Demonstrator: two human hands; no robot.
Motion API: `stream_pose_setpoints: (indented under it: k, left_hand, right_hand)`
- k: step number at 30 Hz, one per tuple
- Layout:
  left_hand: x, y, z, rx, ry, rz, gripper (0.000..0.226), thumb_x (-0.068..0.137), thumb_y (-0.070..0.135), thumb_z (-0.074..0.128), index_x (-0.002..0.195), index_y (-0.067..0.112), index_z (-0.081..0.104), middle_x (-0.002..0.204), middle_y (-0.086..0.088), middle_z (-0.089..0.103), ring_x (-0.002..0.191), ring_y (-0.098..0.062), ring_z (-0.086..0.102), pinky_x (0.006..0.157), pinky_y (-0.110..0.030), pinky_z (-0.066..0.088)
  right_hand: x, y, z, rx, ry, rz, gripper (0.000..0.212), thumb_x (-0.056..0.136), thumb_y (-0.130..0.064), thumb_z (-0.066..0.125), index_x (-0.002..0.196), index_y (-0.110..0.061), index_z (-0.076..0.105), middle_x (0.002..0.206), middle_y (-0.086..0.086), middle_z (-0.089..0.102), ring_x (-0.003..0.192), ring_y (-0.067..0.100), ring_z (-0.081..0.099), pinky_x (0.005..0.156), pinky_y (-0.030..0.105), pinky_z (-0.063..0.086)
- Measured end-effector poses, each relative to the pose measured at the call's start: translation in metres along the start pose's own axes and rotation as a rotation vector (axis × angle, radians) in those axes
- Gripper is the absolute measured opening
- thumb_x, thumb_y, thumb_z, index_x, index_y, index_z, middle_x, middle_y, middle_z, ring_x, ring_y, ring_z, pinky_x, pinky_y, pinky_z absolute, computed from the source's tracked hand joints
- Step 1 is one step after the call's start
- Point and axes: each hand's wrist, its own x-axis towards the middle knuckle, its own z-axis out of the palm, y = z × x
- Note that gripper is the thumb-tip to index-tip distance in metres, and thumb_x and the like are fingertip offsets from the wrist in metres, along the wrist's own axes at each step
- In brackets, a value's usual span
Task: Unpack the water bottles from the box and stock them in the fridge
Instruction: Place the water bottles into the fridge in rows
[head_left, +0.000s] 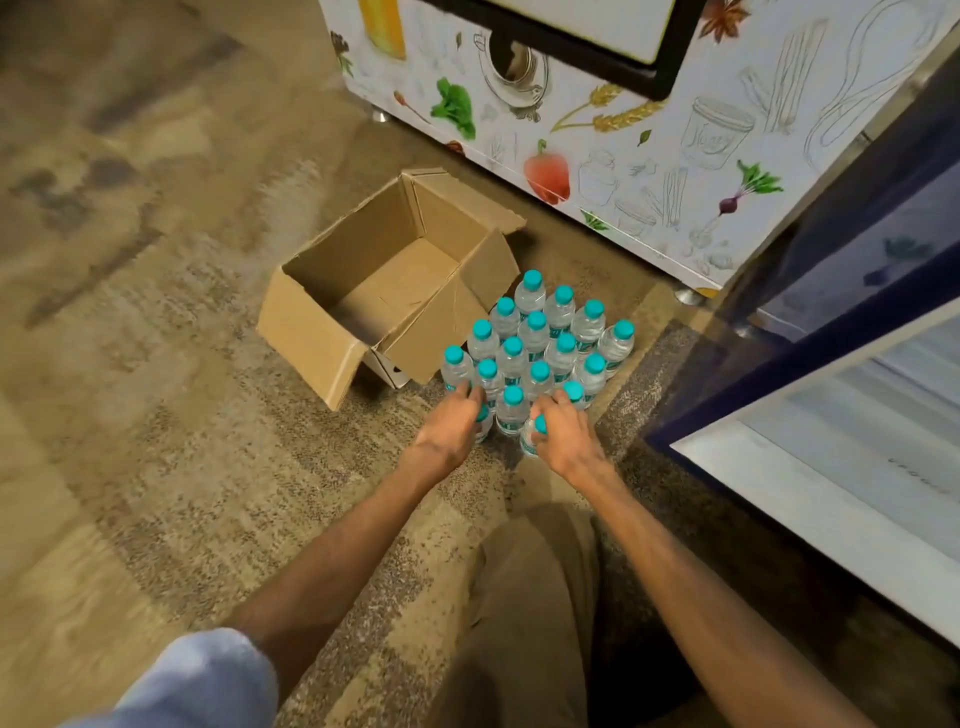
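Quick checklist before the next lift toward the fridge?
1. Is the box emptied: ok, bare bottom shows.
2. Does the left hand grip a front bottle: ok.
3. Does the right hand grip a second bottle: ok, fingers curled round its neck.
4. Are the other bottles upright on the floor: ok.
5. Is there shelf room in the fridge: cannot tell, shelves not in view.

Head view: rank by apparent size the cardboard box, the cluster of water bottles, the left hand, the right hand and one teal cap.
1. cardboard box
2. cluster of water bottles
3. left hand and right hand, alike, unranked
4. teal cap
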Motion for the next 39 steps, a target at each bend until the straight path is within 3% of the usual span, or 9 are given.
stream_pose_setpoints:
  k: [6,13,17,19,24,28,32,36,39]
  left_hand:
    - [-0.021,0.018,-0.002,-0.058,0.026,0.003,0.036,0.101,0.029,0.047,0.128,0.006,0.042,0.116,-0.010,0.053,0.094,-0.021,0.057,0.085,-0.037,0.054]
    - [-0.042,0.078,-0.025,-0.066,0.083,0.201,0.029,0.101,0.030,0.044,0.119,0.008,0.042,0.108,-0.010,0.052,0.090,-0.026,0.055,0.078,-0.039,0.047]
    - [-0.056,0.126,-0.053,-0.124,0.157,0.330,0.029,0.100,0.035,0.045,0.115,0.011,0.042,0.102,-0.004,0.049,0.079,-0.018,0.047,0.068,-0.031,0.037]
    - [-0.065,0.150,-0.071,-0.169,0.211,0.395,0.028,0.100,0.036,0.045,0.113,0.011,0.043,0.099,-0.003,0.049,0.079,-0.017,0.046,0.069,-0.032,0.038]
    - [-0.092,0.207,-0.116,-0.300,0.406,0.580,0.021,0.100,0.031,0.049,0.110,0.014,0.043,0.099,0.001,0.048,0.079,-0.014,0.047,0.068,-0.027,0.035]
    - [-0.115,0.258,-0.154,-0.405,0.532,0.741,0.019,0.099,0.027,0.052,0.112,0.020,0.039,0.098,0.007,0.047,0.076,-0.005,0.046,0.067,-0.016,0.035]
    - [-0.131,0.312,-0.186,-0.555,0.651,0.837,0.025,0.098,0.032,0.050,0.117,0.021,0.038,0.104,0.006,0.047,0.089,0.001,0.051,0.072,-0.009,0.042]
    - [-0.112,0.369,-0.204,-0.667,0.761,0.902,0.025,0.098,0.022,0.054,0.119,0.014,0.042,0.107,0.006,0.043,0.092,-0.003,0.051,0.076,-0.016,0.047]
    - [-0.082,0.406,-0.208,-0.711,0.779,0.931,0.023,0.098,0.015,0.054,0.118,0.007,0.045,0.106,0.008,0.041,0.090,-0.004,0.051,0.075,-0.015,0.046]
  right_hand:
    - [-0.024,0.012,-0.020,0.078,0.005,0.012,0.032,0.087,-0.008,0.066,0.116,-0.016,0.056,0.129,0.009,0.044,0.107,0.024,0.056,0.093,0.034,0.050]
    - [-0.076,0.024,-0.083,0.139,0.093,0.005,0.028,0.086,-0.014,0.068,0.112,-0.019,0.059,0.128,0.005,0.047,0.114,0.020,0.053,0.093,0.024,0.041]
    - [-0.122,0.039,-0.130,0.185,0.215,-0.017,0.024,0.084,-0.014,0.070,0.106,-0.022,0.062,0.114,0.000,0.049,0.095,0.009,0.048,0.066,0.006,0.030]
    - [-0.152,0.049,-0.156,0.191,0.308,-0.028,0.023,0.083,-0.014,0.071,0.102,-0.026,0.062,0.107,-0.002,0.049,0.093,0.010,0.048,0.064,0.013,0.030]
    - [-0.234,0.074,-0.227,0.250,0.628,-0.048,0.025,0.080,-0.008,0.073,0.096,-0.024,0.063,0.103,-0.001,0.055,0.094,0.016,0.055,0.080,0.024,0.037]
    - [-0.298,0.083,-0.282,0.295,0.938,-0.087,0.025,0.081,-0.012,0.075,0.097,-0.025,0.061,0.102,-0.003,0.056,0.090,0.011,0.056,0.079,0.024,0.043]
    - [-0.335,0.091,-0.323,0.442,1.218,-0.119,0.021,0.083,-0.019,0.072,0.098,-0.026,0.058,0.107,-0.005,0.055,0.098,0.009,0.058,0.082,0.022,0.048]
    - [-0.336,0.103,-0.350,0.606,1.379,-0.158,0.023,0.085,-0.015,0.071,0.095,-0.029,0.056,0.102,-0.017,0.051,0.099,0.018,0.060,0.080,0.018,0.052]
    - [-0.318,0.115,-0.364,0.572,1.443,-0.122,0.024,0.085,-0.013,0.072,0.096,-0.026,0.055,0.101,-0.019,0.049,0.093,0.017,0.059,0.079,0.035,0.055]
